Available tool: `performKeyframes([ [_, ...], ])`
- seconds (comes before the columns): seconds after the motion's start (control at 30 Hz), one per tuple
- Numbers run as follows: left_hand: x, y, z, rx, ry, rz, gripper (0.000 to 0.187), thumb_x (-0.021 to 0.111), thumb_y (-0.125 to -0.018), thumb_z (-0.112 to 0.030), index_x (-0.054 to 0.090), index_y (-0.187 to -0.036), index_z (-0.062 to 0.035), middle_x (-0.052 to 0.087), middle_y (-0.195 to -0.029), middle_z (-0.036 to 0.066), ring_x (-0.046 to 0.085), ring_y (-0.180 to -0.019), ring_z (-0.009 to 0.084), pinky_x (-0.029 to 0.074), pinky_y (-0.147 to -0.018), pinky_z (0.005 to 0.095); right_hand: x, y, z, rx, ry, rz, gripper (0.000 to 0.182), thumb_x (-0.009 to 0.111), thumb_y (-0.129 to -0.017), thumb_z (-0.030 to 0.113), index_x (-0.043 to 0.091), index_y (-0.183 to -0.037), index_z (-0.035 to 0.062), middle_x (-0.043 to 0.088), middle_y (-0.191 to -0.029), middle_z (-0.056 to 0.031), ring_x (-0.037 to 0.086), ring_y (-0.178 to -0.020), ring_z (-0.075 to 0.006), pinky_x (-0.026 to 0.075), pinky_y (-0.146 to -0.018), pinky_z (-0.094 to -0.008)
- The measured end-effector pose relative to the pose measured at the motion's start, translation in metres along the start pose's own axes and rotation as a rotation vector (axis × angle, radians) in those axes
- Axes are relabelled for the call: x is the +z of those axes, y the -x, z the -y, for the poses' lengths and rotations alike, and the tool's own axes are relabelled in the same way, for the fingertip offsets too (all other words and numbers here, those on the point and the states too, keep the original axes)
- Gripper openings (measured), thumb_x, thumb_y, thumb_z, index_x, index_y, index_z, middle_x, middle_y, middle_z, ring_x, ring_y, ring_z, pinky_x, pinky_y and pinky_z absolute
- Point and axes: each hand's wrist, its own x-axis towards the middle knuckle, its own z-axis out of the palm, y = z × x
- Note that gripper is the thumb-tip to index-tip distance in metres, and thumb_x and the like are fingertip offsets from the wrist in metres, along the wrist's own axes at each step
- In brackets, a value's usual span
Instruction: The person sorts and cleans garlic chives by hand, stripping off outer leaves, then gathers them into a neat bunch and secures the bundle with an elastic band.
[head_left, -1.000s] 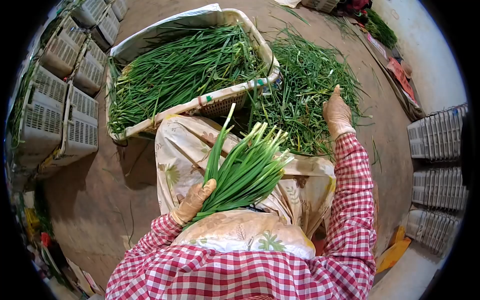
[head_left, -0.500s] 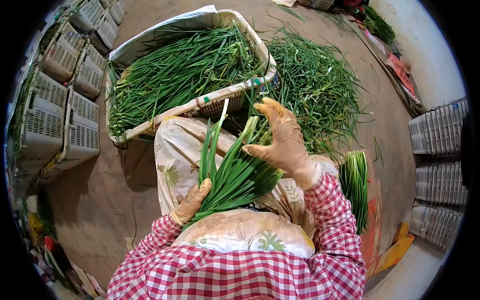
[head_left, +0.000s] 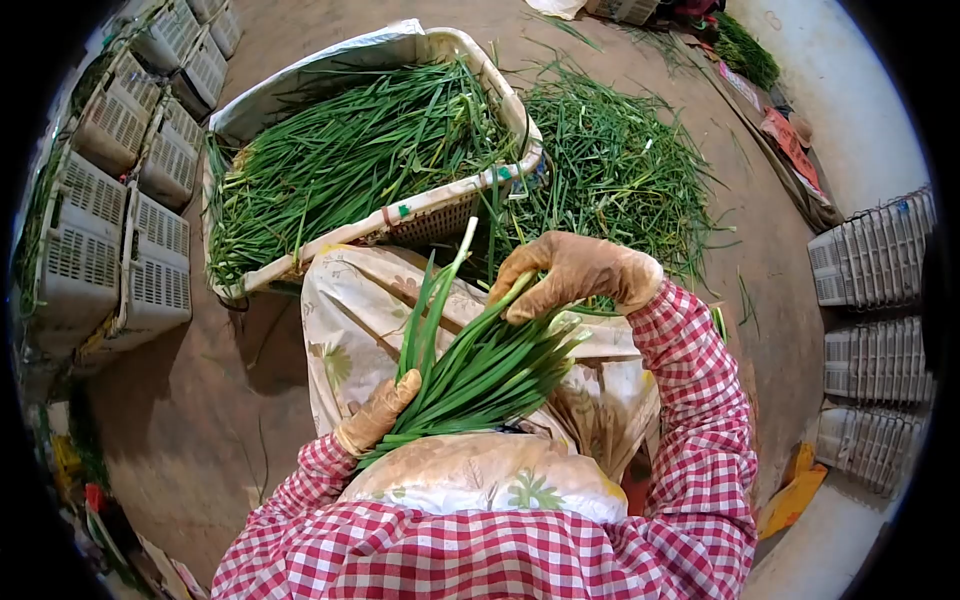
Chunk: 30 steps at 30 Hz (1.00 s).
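Observation:
A bunch of garlic chives (head_left: 480, 375) lies across my lap on a stained, leaf-print apron (head_left: 345, 300). My left hand (head_left: 378, 412), in a tan glove, is wrapped around the lower part of the bunch, thumb on top. At the upper end my gloved right hand (head_left: 575, 275) pinches some pale stem ends between thumb and fingers. One thick pale stalk sticks up apart from the others on the left side. Past my knees stands a white plastic basket (head_left: 375, 218) heaped with more chives (head_left: 370, 150).
A loose pile of green leaves (head_left: 610, 170) covers the floor right of the basket. Stacked white crates (head_left: 85, 240) line the left side, and more crates (head_left: 870, 260) stand along the right wall. A yellow-orange piece (head_left: 790, 490) lies at lower right.
My right hand was spread above the bunch; it has come down and closed on the stem ends. The left hand keeps its hold. The view has shifted slightly.

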Motion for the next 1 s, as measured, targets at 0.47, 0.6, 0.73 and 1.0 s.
performKeyframes([
  [0.47,0.011,-0.013,-0.002,0.232,0.153,0.268,0.060,0.040,-0.095,-0.043,0.033,-0.137,-0.0011,0.042,-0.134,0.005,0.039,-0.121,0.0139,0.030,-0.104,0.0277,0.032,0.014,0.003,-0.112,0.288,-0.352,0.015,0.072,-0.073,0.017,0.071,-0.083,0.0053,0.063,-0.078,-0.0071,0.060,-0.071,-0.0173,0.049,-0.062,-0.0319],
  [0.6,0.006,-0.020,0.009,0.352,0.040,0.268,0.058,0.034,-0.097,-0.042,0.034,-0.137,0.0004,0.040,-0.137,0.005,0.035,-0.125,0.0141,0.024,-0.108,0.0266,0.049,-0.002,-0.001,-0.242,0.284,-0.533,0.015,0.064,-0.077,0.019,0.067,-0.082,0.0053,0.062,-0.076,-0.0076,0.057,-0.065,-0.0184,0.046,-0.060,-0.0314],
  [0.73,0.003,-0.022,0.018,0.413,0.108,0.245,0.059,0.035,-0.097,-0.044,0.035,-0.136,0.0001,0.040,-0.137,0.006,0.035,-0.125,0.0142,0.025,-0.107,0.0265,0.062,-0.008,0.007,-0.212,0.091,-0.498,0.015,0.057,-0.083,0.011,0.065,-0.094,0.0043,0.062,-0.075,-0.0009,0.054,-0.062,-0.0094,0.044,-0.056,-0.0230],
  [1.0,-0.005,-0.016,0.020,0.448,0.056,0.180,0.059,0.035,-0.097,-0.044,0.035,-0.136,-0.0001,0.041,-0.136,0.006,0.036,-0.124,0.0143,0.025,-0.107,0.0267,0.100,-0.030,0.023,-0.596,0.155,-0.802,0.039,0.058,-0.084,0.009,0.051,-0.122,0.0021,0.061,-0.100,-0.0089,0.055,-0.085,-0.0172,0.045,-0.077,-0.0277],
])
